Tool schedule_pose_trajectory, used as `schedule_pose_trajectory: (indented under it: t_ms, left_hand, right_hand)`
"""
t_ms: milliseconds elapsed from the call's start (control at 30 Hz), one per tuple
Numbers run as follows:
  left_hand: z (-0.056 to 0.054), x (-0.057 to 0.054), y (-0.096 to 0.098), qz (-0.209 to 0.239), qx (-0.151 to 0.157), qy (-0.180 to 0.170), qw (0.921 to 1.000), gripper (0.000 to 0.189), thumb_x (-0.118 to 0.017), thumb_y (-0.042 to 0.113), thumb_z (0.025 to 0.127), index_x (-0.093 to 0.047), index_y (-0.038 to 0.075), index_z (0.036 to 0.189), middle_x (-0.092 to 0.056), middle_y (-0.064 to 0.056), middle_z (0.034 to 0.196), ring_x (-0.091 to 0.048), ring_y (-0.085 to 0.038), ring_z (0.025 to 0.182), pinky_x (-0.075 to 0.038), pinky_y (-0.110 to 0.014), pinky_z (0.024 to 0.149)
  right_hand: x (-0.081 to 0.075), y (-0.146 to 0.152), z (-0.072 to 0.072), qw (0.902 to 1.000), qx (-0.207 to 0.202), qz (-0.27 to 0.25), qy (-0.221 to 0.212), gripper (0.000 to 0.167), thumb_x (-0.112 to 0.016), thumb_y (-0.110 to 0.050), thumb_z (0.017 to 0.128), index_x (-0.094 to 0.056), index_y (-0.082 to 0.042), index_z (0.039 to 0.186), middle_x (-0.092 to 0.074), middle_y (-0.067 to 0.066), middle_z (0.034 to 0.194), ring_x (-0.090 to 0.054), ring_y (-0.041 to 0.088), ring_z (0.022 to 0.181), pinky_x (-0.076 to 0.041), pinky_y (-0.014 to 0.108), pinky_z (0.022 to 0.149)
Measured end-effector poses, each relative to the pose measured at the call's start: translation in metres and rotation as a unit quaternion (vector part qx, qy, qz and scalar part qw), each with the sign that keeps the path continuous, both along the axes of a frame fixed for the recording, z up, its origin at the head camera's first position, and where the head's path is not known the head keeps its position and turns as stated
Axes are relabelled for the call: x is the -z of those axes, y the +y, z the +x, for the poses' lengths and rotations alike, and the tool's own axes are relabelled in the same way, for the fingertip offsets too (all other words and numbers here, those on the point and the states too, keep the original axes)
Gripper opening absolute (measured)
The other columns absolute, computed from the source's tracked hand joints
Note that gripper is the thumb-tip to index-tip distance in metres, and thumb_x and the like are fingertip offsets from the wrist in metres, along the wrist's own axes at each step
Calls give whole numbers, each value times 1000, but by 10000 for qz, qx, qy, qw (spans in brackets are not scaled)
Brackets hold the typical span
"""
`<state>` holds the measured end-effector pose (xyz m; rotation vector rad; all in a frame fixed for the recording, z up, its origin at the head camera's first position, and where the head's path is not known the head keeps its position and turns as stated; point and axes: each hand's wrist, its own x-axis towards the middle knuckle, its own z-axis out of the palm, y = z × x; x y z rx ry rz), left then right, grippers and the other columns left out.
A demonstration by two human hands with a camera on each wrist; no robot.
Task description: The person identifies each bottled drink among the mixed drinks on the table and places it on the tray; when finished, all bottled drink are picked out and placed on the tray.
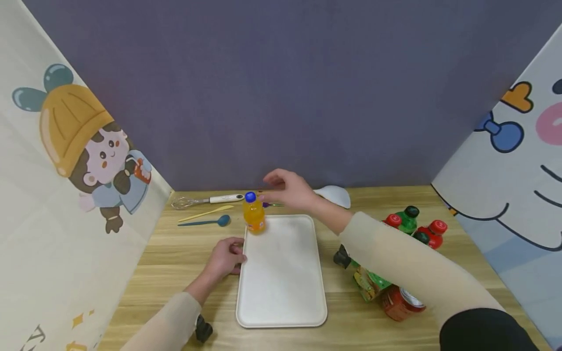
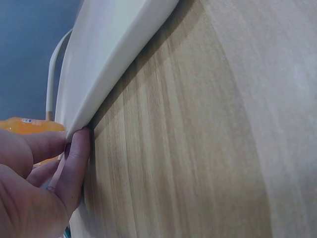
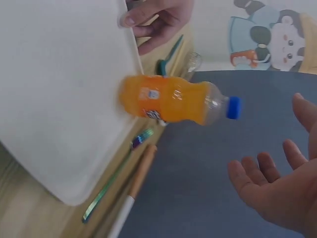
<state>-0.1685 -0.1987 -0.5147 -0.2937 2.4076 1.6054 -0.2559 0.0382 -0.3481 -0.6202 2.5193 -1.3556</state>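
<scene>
A white rectangular tray [image 1: 283, 282] lies on the wooden table. My left hand [image 1: 225, 256] pinches its left rim between thumb and fingers, which the left wrist view shows up close. On the tray's far left corner stands an upright bottle of orange drink [image 1: 254, 214] with a blue cap. Just above and to the right of that bottle is my right hand [image 1: 293, 191], its fingers spread and slightly bent. The right wrist view shows a gap between this hand and the bottle cap [image 3: 234, 107], with nothing in the palm.
Left of the bottle lie a whisk [image 1: 226, 198], a thin yellow utensil [image 1: 206, 213] and a blue spoon [image 1: 223, 221]. Behind the tray are a shiny multicoloured utensil [image 3: 106, 188] and a white-headed turner [image 1: 335, 196]. Several bottles, a red can [image 1: 397, 304] and a green packet [image 1: 371, 282] stand right, partly behind my sleeve.
</scene>
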Motion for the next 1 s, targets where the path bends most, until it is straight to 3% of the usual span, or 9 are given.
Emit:
schedule_pose_trajectory:
  t_ms: [133,400,733,1000]
  left_hand:
    - [-2,0,0,-22,-26,-31,10000,58,-72,-15,83,-59,-1,138,-62,-16,97,-65,-24,76,-66,-39,57]
    - [-1,-1,1,-66,-22,-17,10000,56,-72,-14,83,-60,-1,136,-62,-16,96,-65,-23,74,-66,-39,56]
    - [2,-3,4,-172,-55,29,9998,55,-72,-13,82,-60,-3,135,-62,-14,92,-64,-22,67,-64,-37,52]
    - [1,-4,5,-143,-64,75,9998,55,-71,-13,83,-60,-3,135,-62,-15,93,-63,-22,68,-65,-38,53]
  right_hand:
    - [-18,21,4,9998,-107,12,191,50,-80,-36,90,-60,-18,133,-61,2,137,-58,25,128,-52,44,111]
    - [-45,78,15,9993,96,41,346,57,-79,-38,91,-57,-17,139,-57,4,143,-54,29,134,-48,49,114]
    - [-48,163,39,9978,608,161,187,61,-77,-42,92,-54,-16,141,-55,6,144,-51,29,137,-47,53,112]
    - [-52,228,61,9897,1092,875,305,62,-68,-45,98,-48,-14,147,-53,11,149,-51,33,136,-49,56,107]
